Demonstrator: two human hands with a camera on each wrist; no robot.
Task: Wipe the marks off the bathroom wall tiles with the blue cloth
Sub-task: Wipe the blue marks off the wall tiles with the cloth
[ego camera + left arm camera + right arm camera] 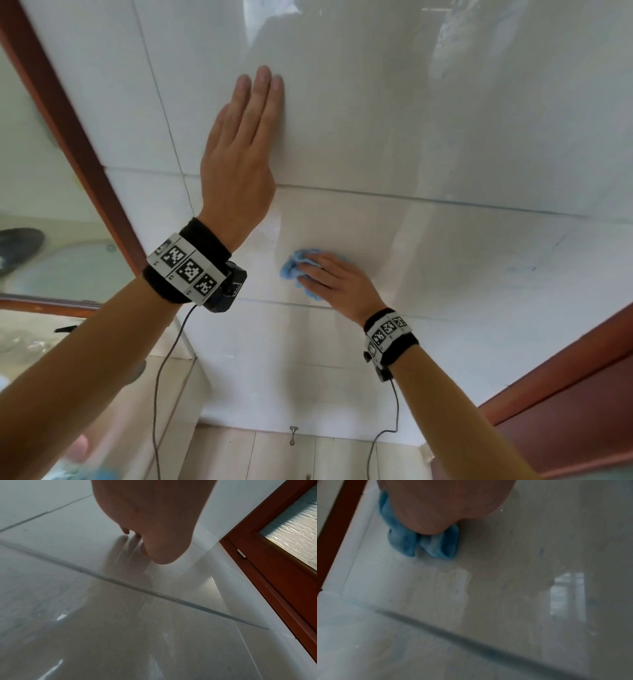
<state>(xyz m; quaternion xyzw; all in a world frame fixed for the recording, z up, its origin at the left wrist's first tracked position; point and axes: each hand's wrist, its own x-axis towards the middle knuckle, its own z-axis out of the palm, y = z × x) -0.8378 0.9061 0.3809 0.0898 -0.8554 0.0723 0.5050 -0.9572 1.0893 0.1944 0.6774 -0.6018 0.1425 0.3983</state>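
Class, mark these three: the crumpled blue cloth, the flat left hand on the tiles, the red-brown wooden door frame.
crumpled blue cloth (290, 270), head view, folds at its left edge.
left hand (239, 161), head view, back of the hand.
red-brown wooden door frame (274, 581), left wrist view, its broad face.

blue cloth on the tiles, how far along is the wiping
Done: the upper tile by the flat left hand looks free of marks. In hand: the right hand holds the bunched blue cloth against the lower tile. Left: faint blue marks show further right on that tile.
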